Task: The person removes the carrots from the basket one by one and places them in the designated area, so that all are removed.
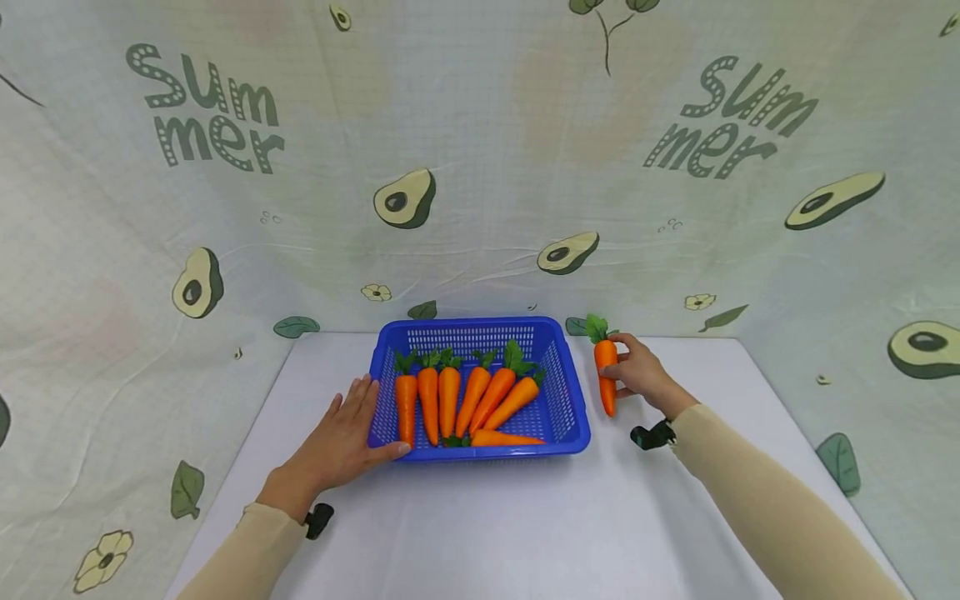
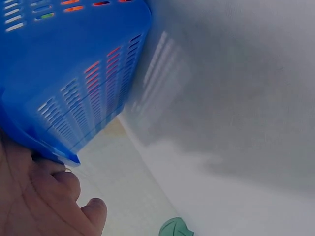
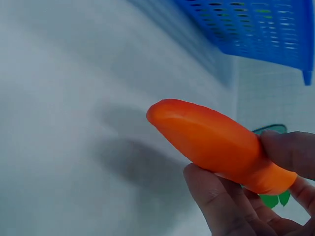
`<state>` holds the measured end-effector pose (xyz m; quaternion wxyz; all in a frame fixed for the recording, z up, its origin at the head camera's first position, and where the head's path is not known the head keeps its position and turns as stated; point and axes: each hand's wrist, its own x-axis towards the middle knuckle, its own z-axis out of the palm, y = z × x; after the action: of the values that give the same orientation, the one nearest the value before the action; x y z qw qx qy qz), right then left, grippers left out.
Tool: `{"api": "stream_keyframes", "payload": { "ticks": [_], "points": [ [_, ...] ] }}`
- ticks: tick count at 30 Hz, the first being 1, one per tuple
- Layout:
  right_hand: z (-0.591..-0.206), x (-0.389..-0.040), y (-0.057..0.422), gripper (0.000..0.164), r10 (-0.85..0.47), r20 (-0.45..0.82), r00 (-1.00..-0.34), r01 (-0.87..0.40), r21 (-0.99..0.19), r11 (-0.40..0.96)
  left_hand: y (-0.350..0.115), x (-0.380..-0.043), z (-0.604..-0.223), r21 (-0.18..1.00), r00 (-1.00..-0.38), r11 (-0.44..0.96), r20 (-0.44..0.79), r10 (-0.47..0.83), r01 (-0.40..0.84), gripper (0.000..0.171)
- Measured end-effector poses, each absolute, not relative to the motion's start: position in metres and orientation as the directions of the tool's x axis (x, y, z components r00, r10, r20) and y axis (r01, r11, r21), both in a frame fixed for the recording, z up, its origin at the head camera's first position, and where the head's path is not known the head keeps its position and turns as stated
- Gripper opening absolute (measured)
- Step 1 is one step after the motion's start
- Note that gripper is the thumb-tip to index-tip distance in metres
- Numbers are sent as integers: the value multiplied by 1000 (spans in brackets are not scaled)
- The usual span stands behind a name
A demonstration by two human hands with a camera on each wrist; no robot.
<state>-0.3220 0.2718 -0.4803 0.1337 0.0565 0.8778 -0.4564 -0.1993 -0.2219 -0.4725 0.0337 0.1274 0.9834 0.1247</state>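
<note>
A blue plastic basket (image 1: 495, 453) with slotted walls sits on the white table, holding several orange carrots (image 1: 476, 398) with green leafy tops. Most lie side by side, tops toward the back; one carrot (image 1: 506, 438) lies crosswise along the front wall. My left hand (image 1: 337, 442) rests on the basket's left rim with fingers extended, its thumb reaching along the front edge. To the right of the basket, my right hand (image 1: 643, 372) grips another carrot (image 1: 606, 358), leafy top up and tip down. In the right wrist view, thumb and fingers hold this carrot (image 3: 211, 140) above the surface.
The white table (image 1: 495, 533) extends in front of the basket and to both sides. A cloth (image 1: 480, 167) printed with avocados, leaves and lettering hangs behind the table. Each wrist carries a small black device (image 1: 652, 435).
</note>
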Motion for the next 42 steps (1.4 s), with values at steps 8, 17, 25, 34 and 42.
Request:
{"api": "stream_keyframes", "payload": {
  "ticks": [8, 17, 25, 34, 42],
  "points": [
    [-506, -324, 264, 72, -6, -339, -941, 263, -740, 620, -225, -200, -476, 273, -963, 928, -25, 270, 253, 124],
    [-512, -327, 261, 73, 0, -342, -940, 264, -726, 635, -225, -200, -477, 280, -963, 927, -25, 268, 251, 125],
    [-509, -327, 262, 72, 2, -325, -946, 245, -711, 659, -224, -202, -476, 300, -965, 923, -24, 262, 243, 122],
    [-507, -326, 265, 72, 39, -338, -940, 275, -685, 675, -224, -204, -479, 311, -966, 921, -34, 256, 234, 124],
    [-509, -325, 267, 74, 63, -334, -940, 285, -673, 682, -224, -203, -479, 312, -966, 923, -48, 254, 227, 124]
  ]
}}
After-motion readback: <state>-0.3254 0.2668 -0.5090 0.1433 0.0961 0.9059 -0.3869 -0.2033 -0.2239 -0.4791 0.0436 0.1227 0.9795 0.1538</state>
